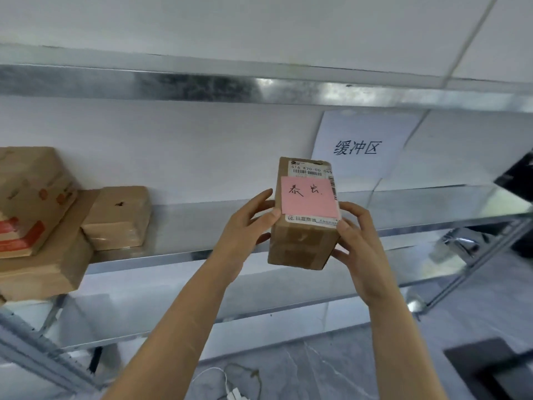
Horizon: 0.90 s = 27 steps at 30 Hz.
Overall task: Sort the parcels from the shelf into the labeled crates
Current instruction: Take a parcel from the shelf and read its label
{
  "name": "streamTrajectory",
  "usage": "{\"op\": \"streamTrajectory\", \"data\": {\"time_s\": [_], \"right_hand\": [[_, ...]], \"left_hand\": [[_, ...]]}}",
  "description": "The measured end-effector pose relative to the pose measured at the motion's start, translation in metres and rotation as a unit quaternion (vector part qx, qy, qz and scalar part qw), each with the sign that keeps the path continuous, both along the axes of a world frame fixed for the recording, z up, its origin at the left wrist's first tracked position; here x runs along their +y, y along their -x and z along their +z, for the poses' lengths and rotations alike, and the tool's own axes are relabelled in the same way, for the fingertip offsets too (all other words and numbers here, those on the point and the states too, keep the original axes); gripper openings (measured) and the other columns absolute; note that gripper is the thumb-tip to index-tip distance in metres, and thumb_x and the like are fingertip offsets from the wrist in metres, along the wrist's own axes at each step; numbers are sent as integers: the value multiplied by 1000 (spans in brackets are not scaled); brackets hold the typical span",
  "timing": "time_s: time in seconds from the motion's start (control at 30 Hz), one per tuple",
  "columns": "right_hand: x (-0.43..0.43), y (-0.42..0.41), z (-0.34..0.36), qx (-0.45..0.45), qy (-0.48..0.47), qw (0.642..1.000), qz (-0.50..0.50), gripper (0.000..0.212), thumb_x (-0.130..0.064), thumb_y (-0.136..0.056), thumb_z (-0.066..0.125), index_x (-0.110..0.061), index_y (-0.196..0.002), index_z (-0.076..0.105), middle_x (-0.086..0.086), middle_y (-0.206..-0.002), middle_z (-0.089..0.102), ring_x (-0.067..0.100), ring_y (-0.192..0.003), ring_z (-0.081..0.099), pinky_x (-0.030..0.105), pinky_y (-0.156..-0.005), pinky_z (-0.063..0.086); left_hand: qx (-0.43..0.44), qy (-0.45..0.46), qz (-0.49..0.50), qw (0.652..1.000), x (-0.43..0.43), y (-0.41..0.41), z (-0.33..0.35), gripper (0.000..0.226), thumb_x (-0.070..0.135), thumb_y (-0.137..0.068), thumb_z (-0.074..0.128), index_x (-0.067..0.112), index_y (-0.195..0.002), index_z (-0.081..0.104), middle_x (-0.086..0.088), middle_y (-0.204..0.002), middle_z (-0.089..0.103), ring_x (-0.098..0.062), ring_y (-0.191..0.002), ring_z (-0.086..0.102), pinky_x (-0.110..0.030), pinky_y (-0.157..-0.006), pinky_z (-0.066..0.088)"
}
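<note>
My left hand [245, 228] and right hand [359, 238] clasped the sides of a blocky cardboard box [300, 243] bearing a pink note [308, 197].

The left arm [173, 321] and the right arm [403, 342] are bare as far as they show. The left hand [245, 226] and the right hand [357, 243] are bare too, with long slim fingers.
</note>
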State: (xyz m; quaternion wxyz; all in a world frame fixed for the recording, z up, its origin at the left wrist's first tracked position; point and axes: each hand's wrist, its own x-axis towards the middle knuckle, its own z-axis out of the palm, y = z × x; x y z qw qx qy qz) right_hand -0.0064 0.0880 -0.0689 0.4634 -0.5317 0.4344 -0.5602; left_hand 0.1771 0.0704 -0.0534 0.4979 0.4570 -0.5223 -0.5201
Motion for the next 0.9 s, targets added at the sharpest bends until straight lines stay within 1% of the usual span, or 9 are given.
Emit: {"op": "streamTrajectory", "data": {"time_s": [0.13,0.2,0.3,0.4,0.5,0.6,0.7,0.8,0.9], "right_hand": [[41,81,-1,7,10,997,-70,37,-32,-78,63,-35,-113,49,-8,-108,68,11,-97,65,21,-69,53],[67,122,-4,19,13,995,-102,38,-33,-77,61,-37,-113,51,-6,-116,65,11,-102,64,23,-73,54],[107,180,-8,45,9,987,-155,41,-39,-79,65,-40,-118,52,-11,-123,60,11,-107,62,28,-79,55],[150,238,-12,65,-1,977,-203,43,-34,-81,62,-38,-122,52,-9,-120,60,11,-106,63,34,-86,55],[196,287,-17,81,-16,965,-248,55,-33,-78,59,-29,-132,48,-9,-124,61,7,-109,61,32,-87,55],[240,329,-18,90,-20,946,-309,50,-26,-85,58,-30,-133,47,-21,-118,60,-5,-103,60,21,-77,55],[273,364,-16,76,-21,931,-358,44,-16,-89,55,-34,-129,48,-27,-111,62,-8,-99,60,16,-69,53],[293,390,-18,80,-19,914,-397,46,-26,-84,56,-36,-128,47,-28,-114,63,-6,-105,59,20,-76,55],[297,416,-22,81,-23,902,-423,49,-34,-79,56,-43,-126,45,-31,-115,61,-3,-111,57,26,-84,55]], "left_hand": [[-19,46,-103,993,19,80,-5,48,45,-82,61,42,-127,42,11,-131,55,-16,-122,52,-39,-99,47],[-36,69,-148,986,33,124,-8,57,52,-75,65,46,-128,42,14,-131,54,-11,-123,50,-41,-100,46],[-26,76,-177,981,59,191,-17,63,50,-74,68,42,-129,40,13,-134,52,-9,-124,48,-41,-101,45],[-21,78,-214,974,89,257,-26,66,48,-71,65,42,-131,38,16,-132,51,-8,-125,46,-32,-97,47],[-3,83,-260,962,113,316,-38,59,44,-73,70,46,-124,40,19,-127,52,-4,-120,48,-20,-89,47],[-4,94,-309,946,135,372,-41,56,39,-75,71,51,-121,41,25,-122,53,4,-115,49,-13,-78,49],[-8,111,-365,924,152,422,-38,53,30,-78,68,53,-117,39,32,-116,51,12,-108,49,-4,-70,46],[-20,126,-419,899,157,464,-36,59,38,-73,67,52,-121,37,27,-124,50,7,-114,47,-6,-76,47],[-28,127,-456,881,153,501,-37,61,41,-71,67,53,-123,38,29,-125,50,12,-115,46,-10,-80,49]]}}
